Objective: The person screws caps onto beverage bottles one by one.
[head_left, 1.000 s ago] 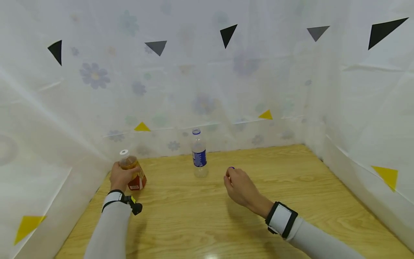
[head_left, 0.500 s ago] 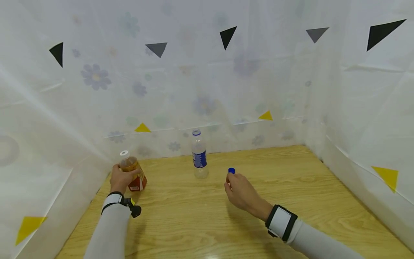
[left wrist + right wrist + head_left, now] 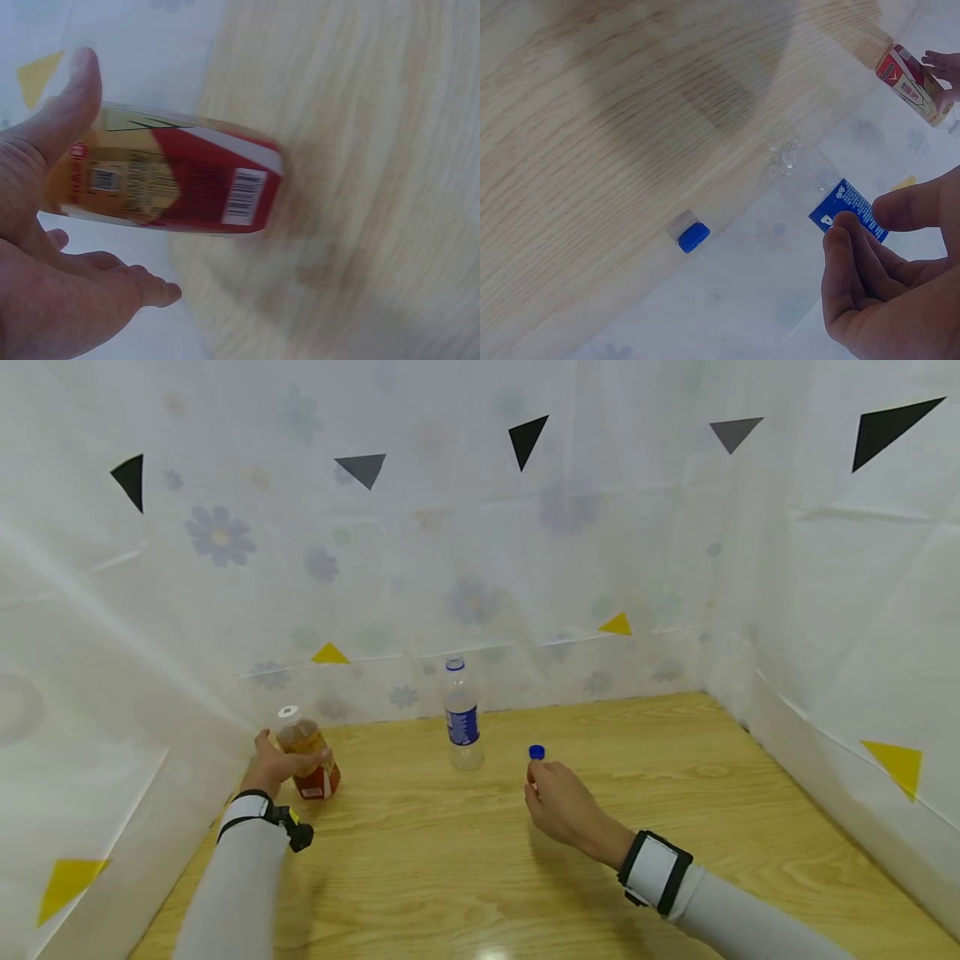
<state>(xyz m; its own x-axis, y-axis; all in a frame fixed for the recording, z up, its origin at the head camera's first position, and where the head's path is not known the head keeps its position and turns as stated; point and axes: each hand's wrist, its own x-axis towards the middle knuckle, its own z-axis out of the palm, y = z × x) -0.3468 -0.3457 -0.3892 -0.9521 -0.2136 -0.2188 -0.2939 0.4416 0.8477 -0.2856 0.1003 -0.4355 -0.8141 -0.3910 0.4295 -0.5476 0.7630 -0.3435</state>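
Left hand (image 3: 276, 767) spread beside bottle (image 3: 303, 740), right hand (image 3: 566, 804) half-curled near cap (image 3: 536, 752)

Left sleeve (image 3: 228, 893) and right sleeve (image 3: 750, 914) were both long, plain and off-white. The left one, by the left edge of the worktop (image 3: 420, 868), stopped at a white wristband (image 3: 246, 810) with thin black straps running along both sides. A chunky black gadget (image 3: 302, 837) stuck out from it, rounded at the end, with a little yellow-green patch (image 3: 294, 816) on it. Looked like a small camera, but it was too tiny to be sure. The right one, nearer the worktop's right edge, met a wider cuff (image 3: 654, 872): flat white panel, thick black borders, plus a small black bit (image 3: 636, 900) at the bottom. The left hand (image 3: 281, 767) and right hand (image 3: 564, 802) were bare.
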